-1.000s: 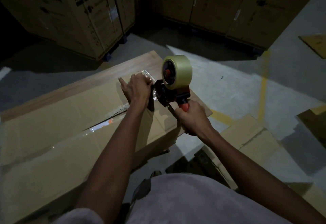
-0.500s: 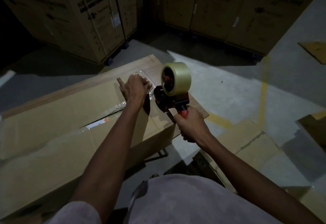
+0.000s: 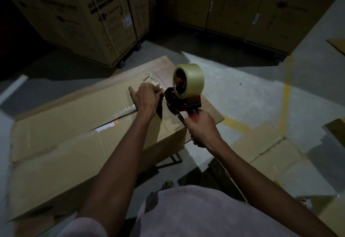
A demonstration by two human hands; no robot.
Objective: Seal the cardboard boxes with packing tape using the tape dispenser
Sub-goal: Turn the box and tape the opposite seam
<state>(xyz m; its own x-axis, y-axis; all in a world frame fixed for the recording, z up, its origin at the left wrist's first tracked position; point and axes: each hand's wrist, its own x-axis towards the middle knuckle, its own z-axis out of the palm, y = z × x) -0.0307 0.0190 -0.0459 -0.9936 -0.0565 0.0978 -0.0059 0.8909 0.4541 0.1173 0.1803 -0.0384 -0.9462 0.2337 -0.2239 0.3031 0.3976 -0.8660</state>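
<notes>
A long flat cardboard box [image 3: 56, 143] lies on the floor in front of me, its top seam partly open with a white and orange patch showing in the gap. My right hand [image 3: 202, 127] grips the red handle of a tape dispenser [image 3: 183, 94] carrying a roll of clear tape, held over the box's right end. My left hand [image 3: 145, 98] pinches the loose end of clear tape [image 3: 155, 80] just left of the dispenser, above the seam.
Tall printed cartons [image 3: 89, 18] stand on pallets at the back left, and more cartons [image 3: 252, 7] at the back right. Flattened cardboard [image 3: 276, 152] lies on the concrete floor to the right. A yellow floor line [image 3: 286, 91] runs past it.
The view has shifted slightly, so the box and hands sit lower in the frame. Both hands keep their hold on the tape end and the dispenser.
</notes>
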